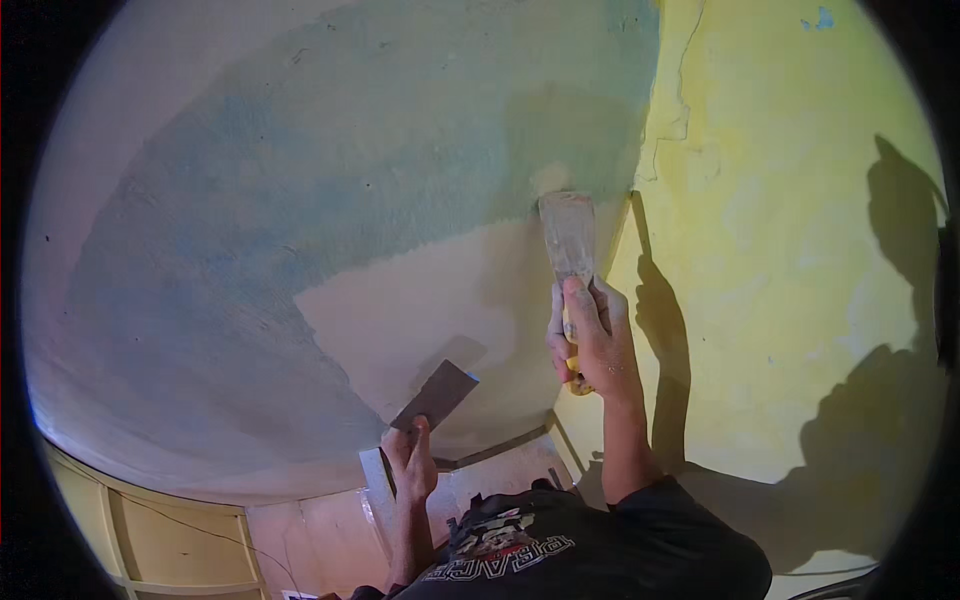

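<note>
My right hand (602, 338) grips the scraper (568, 235), its edge near the yellow wall (780, 270); my left hand (415, 462) pinches a plate (438, 394). Leftward, grey-green surface (270, 190) lies open.

Yellow-handled putty knife (568, 235), blade up (smeared pale); dark rectangular plate (436, 395) tilted, lower left.

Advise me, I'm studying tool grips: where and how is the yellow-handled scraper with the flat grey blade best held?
Probably around its yellow handle, where the right hand holds it, from the near side: the flat grey blade points away.
</note>
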### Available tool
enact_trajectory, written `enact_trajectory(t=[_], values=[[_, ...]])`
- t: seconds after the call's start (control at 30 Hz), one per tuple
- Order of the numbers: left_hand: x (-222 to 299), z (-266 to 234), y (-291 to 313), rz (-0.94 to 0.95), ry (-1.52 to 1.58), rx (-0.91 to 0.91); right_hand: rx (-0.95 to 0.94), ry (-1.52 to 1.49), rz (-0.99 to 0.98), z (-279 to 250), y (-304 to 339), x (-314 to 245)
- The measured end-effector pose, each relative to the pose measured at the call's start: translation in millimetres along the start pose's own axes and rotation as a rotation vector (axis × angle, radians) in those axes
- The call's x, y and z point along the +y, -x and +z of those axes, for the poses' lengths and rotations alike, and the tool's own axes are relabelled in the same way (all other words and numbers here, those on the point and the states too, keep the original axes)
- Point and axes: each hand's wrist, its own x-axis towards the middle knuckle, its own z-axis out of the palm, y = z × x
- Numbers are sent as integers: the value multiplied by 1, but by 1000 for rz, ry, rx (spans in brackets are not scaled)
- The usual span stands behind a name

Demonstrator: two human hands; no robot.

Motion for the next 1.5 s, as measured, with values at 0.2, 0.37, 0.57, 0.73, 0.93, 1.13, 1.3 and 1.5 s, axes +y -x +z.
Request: enact_trajectory(t=[0.2, 0.37, 0.57, 0.73, 0.93, 1.13, 1.3, 1.5], values=[[-4, -3, -4, -12, -4, -10, -5, 25, 27, 0, -1, -7], [1, 8, -2, 6, 82, 39, 7, -5, -53, -2, -8, -17], [-2, 4, -2, -35, -56, 25, 28, 8, -36, -6, -2, -8], [-13, -2, -5, 26, -39, -4, 31, 71, -30, 1, 7, 4], [6, 4, 5, 225, -154, 49, 44, 106, -58, -4, 7, 8], [78, 15, -32, 799, -270, 125, 55, 62, 76, -1, 10, 1], [113, 43, -79, 1063, -447, 164, 58, 27, -5, -7, 0, -3], [121, 62, -96, 871, -652, 34, 64, 11, 23, -4, 7, 0]])
